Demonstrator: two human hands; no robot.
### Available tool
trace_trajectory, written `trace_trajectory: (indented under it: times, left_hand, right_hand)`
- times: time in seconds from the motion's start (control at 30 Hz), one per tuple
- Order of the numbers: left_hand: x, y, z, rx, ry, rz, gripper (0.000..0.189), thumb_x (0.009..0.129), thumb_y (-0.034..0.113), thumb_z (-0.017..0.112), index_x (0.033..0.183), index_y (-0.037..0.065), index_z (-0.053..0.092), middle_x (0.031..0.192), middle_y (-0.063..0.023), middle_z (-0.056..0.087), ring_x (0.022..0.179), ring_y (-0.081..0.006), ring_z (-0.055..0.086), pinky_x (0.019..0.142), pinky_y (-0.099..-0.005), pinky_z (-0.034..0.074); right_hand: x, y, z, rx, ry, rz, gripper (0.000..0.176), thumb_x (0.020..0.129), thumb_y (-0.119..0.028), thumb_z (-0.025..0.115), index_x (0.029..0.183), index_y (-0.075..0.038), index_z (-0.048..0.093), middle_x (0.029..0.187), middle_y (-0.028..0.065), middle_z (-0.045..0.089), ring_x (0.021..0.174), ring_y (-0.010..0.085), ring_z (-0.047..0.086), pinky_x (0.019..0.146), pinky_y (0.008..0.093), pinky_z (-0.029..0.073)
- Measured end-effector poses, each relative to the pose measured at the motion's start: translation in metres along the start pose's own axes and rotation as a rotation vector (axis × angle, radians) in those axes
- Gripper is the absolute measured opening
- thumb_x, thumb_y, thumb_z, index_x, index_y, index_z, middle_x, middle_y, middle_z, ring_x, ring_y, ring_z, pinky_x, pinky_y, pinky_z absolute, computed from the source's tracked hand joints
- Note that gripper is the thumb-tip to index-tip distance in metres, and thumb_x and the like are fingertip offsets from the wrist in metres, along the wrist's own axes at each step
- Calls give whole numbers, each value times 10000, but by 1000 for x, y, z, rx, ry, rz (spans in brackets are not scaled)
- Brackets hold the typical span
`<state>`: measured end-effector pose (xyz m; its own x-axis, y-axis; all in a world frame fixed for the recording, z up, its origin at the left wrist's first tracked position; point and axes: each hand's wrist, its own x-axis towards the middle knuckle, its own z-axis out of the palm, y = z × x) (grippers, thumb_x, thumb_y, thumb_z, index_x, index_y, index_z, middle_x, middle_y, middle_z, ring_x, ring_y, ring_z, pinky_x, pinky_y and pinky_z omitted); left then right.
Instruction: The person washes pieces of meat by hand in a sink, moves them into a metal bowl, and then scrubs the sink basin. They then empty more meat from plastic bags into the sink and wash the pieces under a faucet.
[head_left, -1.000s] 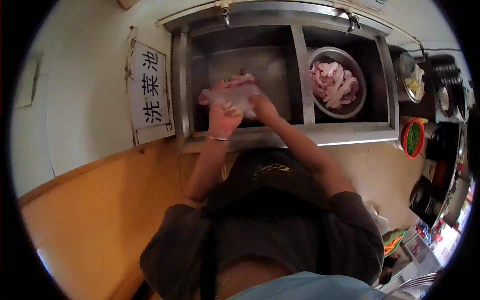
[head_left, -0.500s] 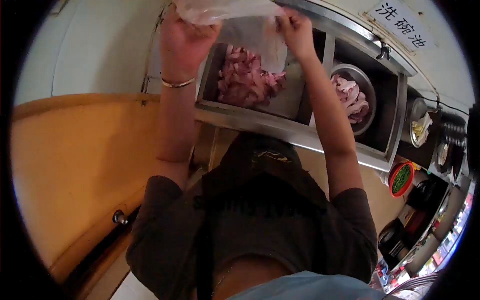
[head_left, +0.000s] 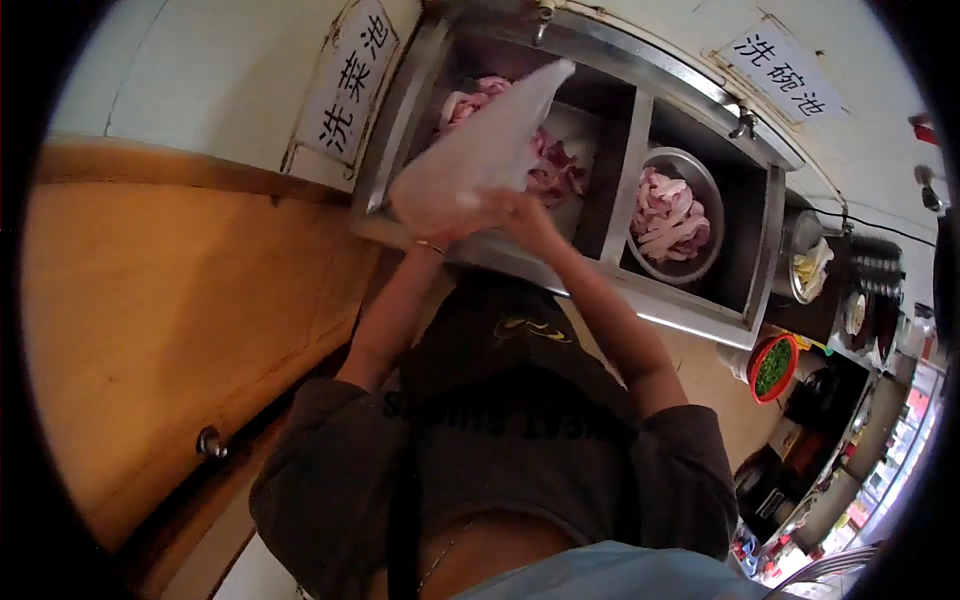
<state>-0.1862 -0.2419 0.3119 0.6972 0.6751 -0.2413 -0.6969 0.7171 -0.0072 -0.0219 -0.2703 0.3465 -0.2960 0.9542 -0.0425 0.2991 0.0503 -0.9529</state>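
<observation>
We see two bare hands at the near side of the left sink (head_left: 573,124), both at a whitish plastic bag (head_left: 478,150). The right hand (head_left: 513,212) has its fingers bunched up and closed on the near right edge of the bag. The left hand (head_left: 458,234) is just to its left, up against the near end of the bag, with a thin bracelet (head_left: 432,247) at the wrist. The bag hides most of that hand's fingers, so we cannot tell how far open they are.

The bag goes up and away from the hands, to a narrow tip at the far right. It covers part of the pink meat (head_left: 557,172) in the left sink. We can see some meat past the bag on the far left, and more beside it on the right — all of it is farther off than the hands.

To the right, past a metal bar (head_left: 630,150), is the right sink (head_left: 738,215). A round metal bowl (head_left: 714,215) sits in there, with pink and white strips (head_left: 667,215) piled inside — well apart from both hands.
</observation>
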Motion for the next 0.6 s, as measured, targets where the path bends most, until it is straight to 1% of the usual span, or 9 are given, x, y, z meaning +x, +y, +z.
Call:
trace_trajectory:
  times: [0.1,0.2,0.27,0.33,0.43,0.47,0.5,0.57,0.6]
  left_hand:
    - [2,-3,-23,-97,34,21,594,873,467,344,1285,39,320,1188,-157,457,1090,-294,445,890,-491,386]
    - [12,4,-32,-111,52,31,601,865,477,359,1272,35,343,1186,-144,468,1088,-275,452,887,-465,392]
    - [22,9,-34,-73,65,22,606,860,483,370,1264,32,359,1185,-135,476,1087,-261,457,886,-448,397]
    - [29,13,-33,55,86,-2,611,856,490,380,1255,28,375,1184,-126,483,1086,-248,462,884,-430,402]
    - [38,2,-39,425,113,-34,565,835,438,457,1218,24,418,1165,-101,507,1047,-227,493,868,-385,413]
    - [39,-4,-37,692,125,-44,521,817,383,530,1185,22,454,1148,-81,527,1008,-212,522,852,-349,422]
    - [40,-10,-34,697,124,-52,521,817,383,530,1185,22,454,1148,-81,527,1008,-212,522,852,-349,422]
    - [43,-29,-11,1608,-181,29,503,763,271,626,1160,12,458,1109,-85,551,951,-209,555,826,-324,434]
    - [44,-40,-8,1616,-191,23,503,763,271,626,1160,12,458,1109,-85,551,951,-209,555,826,-324,434]
  right_hand:
    - [-44,6,12,6,-63,-131,239,800,-81,515,1014,2,582,925,100,617,864,134,547,776,292,431]
    - [-76,4,3,114,-86,67,224,810,-87,513,1000,11,580,911,85,613,862,124,533,768,287,427]
    - [-95,39,2,227,162,251,209,828,-107,504,975,24,577,889,65,605,841,106,519,744,274,423]
    - [-111,69,-3,196,185,272,210,832,-117,503,965,26,578,859,55,601,816,98,513,729,266,419]
    - [-135,119,0,141,248,346,214,836,-129,497,954,29,582,794,39,593,751,94,516,677,257,419]
    - [-138,124,-2,105,288,394,216,836,-130,492,952,28,584,759,32,589,710,97,526,640,255,423]
    - [-141,130,-6,110,296,395,216,836,-130,492,952,28,584,759,32,589,710,97,526,640,255,423]
    - [-139,127,-20,-80,427,538,209,838,-132,490,937,17,599,726,35,585,631,117,537,570,264,436]
    - [-139,123,-24,-75,440,535,209,838,-132,490,937,17,599,726,35,585,631,117,537,570,264,436]
